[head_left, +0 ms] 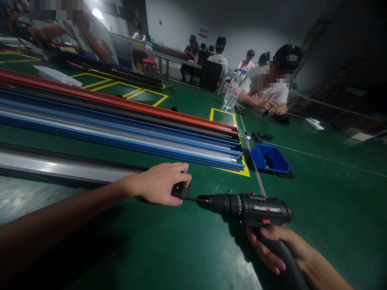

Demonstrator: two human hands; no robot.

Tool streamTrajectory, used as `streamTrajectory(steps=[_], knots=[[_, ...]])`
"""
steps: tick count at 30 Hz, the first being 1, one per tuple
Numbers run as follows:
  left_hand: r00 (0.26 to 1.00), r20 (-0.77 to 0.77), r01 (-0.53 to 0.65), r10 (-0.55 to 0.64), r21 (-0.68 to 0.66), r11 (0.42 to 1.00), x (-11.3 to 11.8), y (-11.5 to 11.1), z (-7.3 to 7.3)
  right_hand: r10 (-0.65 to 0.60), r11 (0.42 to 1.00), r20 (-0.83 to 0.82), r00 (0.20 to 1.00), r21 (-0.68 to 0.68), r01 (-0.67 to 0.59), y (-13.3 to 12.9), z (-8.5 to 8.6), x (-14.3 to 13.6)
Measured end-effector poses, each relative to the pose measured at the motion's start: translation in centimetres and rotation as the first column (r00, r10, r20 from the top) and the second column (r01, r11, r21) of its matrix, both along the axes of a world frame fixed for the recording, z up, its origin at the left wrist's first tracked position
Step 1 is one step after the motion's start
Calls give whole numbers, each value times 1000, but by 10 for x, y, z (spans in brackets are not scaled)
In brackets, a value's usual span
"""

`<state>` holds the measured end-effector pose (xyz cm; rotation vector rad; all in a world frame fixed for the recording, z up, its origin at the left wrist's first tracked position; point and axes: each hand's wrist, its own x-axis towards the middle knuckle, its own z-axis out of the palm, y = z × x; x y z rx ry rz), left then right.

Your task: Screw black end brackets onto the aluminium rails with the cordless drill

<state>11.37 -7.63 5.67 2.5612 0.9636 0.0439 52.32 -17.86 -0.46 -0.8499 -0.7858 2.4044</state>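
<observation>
My right hand (275, 247) is wrapped round the handle of a black power drill (256, 209), which points left. Its thin bit reaches a small black end piece (180, 190) at the end of a long black and silver profile (81, 167). My left hand (165, 183) grips that end piece between thumb and fingers, with its palm over the profile's end. Part of the piece is hidden by the fingers. Tiny dark screws (229, 191) lie on the green table (163, 249) just above the drill's front.
Long blue profiles (151, 145) and orange ones (145, 106) lie beyond my left hand. A blue bin (270, 157) stands at their right. Bottles (232, 93) stand farther back, near a seated person (266, 90). More people are in the background.
</observation>
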Motion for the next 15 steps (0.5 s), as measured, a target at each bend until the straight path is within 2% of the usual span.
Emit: streamTrajectory(steps=[6, 15], knots=[[1000, 26, 1, -1, 0, 1000, -1, 1, -3, 2, 1000, 21, 1000, 31, -2, 1, 3, -5], [999, 32, 1, -1, 11, 1000, -2, 1, -5, 50, 998, -42, 998, 47, -48, 7, 0, -3]])
